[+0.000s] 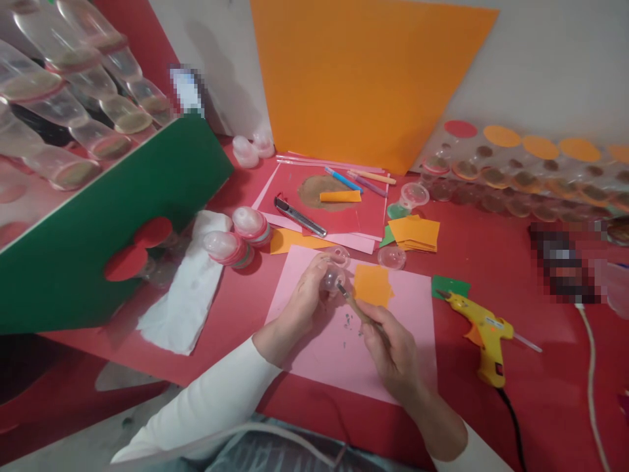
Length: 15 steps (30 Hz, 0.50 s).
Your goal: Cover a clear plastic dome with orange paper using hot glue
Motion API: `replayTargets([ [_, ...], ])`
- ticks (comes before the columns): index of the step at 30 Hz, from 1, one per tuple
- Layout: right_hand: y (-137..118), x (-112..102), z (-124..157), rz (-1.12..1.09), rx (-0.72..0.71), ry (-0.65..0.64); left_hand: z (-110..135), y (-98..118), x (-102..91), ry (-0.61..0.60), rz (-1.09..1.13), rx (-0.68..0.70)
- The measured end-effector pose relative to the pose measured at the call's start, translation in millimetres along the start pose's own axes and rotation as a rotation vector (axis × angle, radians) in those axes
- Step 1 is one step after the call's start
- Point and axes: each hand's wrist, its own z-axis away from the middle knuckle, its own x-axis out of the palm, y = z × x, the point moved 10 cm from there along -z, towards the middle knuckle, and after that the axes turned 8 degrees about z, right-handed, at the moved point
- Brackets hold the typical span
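My left hand (307,295) is closed around a small clear plastic cup (333,280), held just above a pink paper sheet (314,347). My right hand (393,347) grips a thin brown pencil-like tool (354,306) whose tip touches the cup. An orange paper piece (373,285) lies on the pink sheet right beside the tool. Small dark scraps (348,321) lie on the sheet below the cup.
A yellow glue gun (484,331) lies to the right with its cord. A utility knife (299,216), pens (354,178) and orange squares (415,233) lie behind. Capped clear cups (238,239), a white cloth (187,288) and a green board (98,229) are left. A large orange sheet (363,78) leans on the wall.
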Motion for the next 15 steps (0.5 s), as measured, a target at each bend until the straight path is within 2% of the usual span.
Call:
replayTargets([
  [5,6.2,-5.0,2.6,-0.013,0.038,0.045,2.2,1.5,-0.4,0.028,0.007,0.003],
  [9,4.2,-1.5,2.0,0.019,0.007,0.018,2.6,-1.3,2.3,0.009,0.011,-0.016],
  [15,4.8,2.8,1.3,0.001,0.005,-0.013,1.4,3.4,-0.9,0.002,-0.063,0.039],
])
